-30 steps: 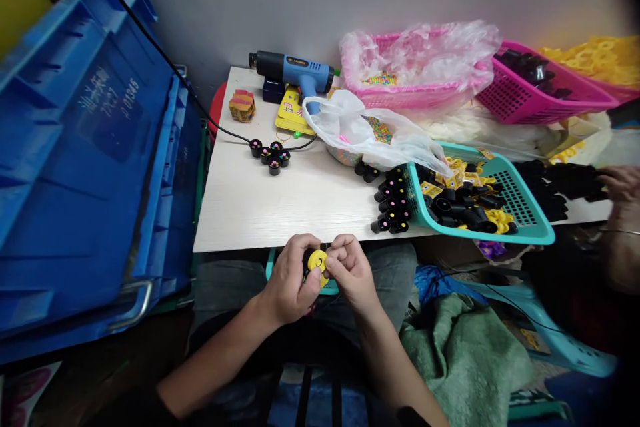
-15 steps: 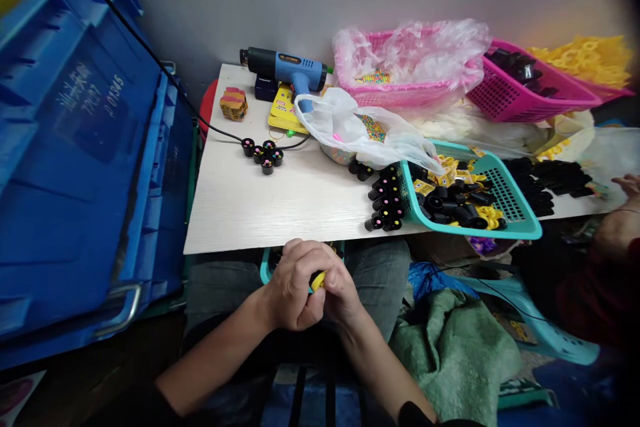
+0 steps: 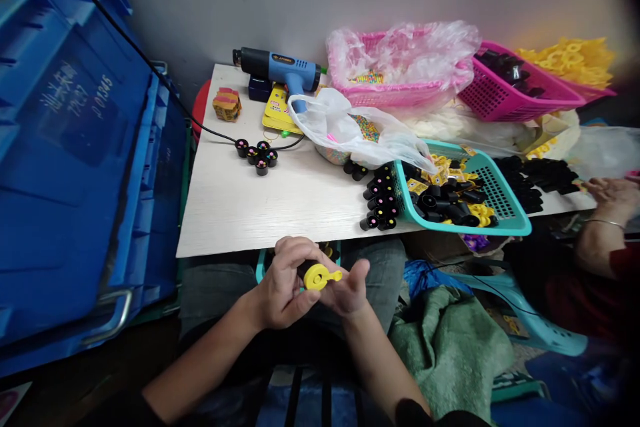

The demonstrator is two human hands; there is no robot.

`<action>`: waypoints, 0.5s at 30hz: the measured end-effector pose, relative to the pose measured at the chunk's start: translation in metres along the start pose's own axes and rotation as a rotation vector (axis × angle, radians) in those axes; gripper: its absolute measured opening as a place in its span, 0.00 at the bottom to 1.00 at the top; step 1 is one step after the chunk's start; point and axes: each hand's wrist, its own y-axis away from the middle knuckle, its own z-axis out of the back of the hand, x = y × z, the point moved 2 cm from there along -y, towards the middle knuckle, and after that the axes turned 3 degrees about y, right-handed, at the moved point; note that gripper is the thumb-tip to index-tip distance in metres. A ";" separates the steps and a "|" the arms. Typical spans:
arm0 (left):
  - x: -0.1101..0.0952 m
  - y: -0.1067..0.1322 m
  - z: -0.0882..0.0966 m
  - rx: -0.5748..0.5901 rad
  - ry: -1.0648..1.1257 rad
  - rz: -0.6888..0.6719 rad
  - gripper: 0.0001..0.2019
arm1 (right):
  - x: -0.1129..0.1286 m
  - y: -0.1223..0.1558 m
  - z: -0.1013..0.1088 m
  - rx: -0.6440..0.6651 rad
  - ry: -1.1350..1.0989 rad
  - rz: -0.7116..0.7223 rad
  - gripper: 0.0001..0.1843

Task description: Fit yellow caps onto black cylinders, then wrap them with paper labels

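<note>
Yellow cap (image 3: 317, 277), its tab (image 3: 337, 275) toward three o'clock.
Left hand (image 3: 283, 283) pinches it; right hand (image 3: 346, 297), thumb spread, is nearer the tab.

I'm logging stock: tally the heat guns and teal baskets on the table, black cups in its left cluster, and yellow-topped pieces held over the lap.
Heat gun: 1
Teal basket: 1
Black cups, left cluster: 5
Yellow-topped piece: 1
Total: 8
</note>
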 end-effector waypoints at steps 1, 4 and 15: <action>-0.001 -0.001 0.000 -0.011 0.038 -0.007 0.27 | -0.002 0.000 0.000 -0.005 -0.027 -0.037 0.50; -0.004 -0.004 0.000 0.009 0.092 -0.017 0.28 | -0.002 -0.001 0.001 -0.039 -0.013 -0.067 0.48; 0.014 0.013 -0.009 0.067 -0.240 0.094 0.26 | 0.001 -0.006 0.010 -0.226 0.236 0.132 0.35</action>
